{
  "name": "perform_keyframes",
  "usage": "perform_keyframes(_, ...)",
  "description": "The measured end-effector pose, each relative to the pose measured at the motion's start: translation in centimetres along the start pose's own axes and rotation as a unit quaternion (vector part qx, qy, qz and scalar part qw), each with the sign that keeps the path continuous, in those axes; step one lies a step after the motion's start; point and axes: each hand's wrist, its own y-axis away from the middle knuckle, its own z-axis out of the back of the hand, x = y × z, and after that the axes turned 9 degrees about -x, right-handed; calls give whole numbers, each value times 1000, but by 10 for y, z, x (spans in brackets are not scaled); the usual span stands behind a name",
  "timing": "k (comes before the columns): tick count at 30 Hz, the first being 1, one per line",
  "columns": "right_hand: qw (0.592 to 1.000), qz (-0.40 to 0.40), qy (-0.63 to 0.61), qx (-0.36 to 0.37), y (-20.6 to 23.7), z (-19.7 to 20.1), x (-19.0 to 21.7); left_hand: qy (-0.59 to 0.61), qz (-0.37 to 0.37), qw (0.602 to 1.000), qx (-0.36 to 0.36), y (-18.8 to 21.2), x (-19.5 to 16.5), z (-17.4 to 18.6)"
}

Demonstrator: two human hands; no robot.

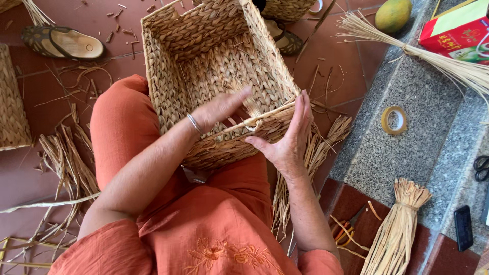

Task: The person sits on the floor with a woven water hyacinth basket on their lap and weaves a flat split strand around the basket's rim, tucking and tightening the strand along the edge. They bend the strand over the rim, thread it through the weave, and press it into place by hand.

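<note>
Both hands are laid flat and unclenched on a woven basket [214, 66], which is propped on the lap.

Left hand [220, 108] is reached inside over the rim; right hand [289, 142] is pressed against the outer wall. Straw bundle [395, 234], tape roll [394, 120] noted nearby.

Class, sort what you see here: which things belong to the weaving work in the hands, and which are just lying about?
In use:
woven basket
left hand, inside the basket
right hand, on its outer wall
straw bundle

Lying about:
sandal
tape roll
green fruit
red box
</note>
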Motion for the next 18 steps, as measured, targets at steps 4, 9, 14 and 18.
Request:
perform_keyframes(4, 1000, -19, 17, -11, 3, -8, 10, -64, -200, 977, -27, 19, -5, -20)
perform_keyframes(9, 999, -40, -7, -28, 5, -6, 10, -162, -342, 919, -114, 6, -28, -46)
perform_keyframes(14, 996, -77, -21, -45, 7, -3, 7, -235, -440, 858, -125, -9, -39, -61)
perform_keyframes(18, 995, -77, -13, -60, 7, -5, 10, -165, -416, 886, -120, -10, -35, -70)
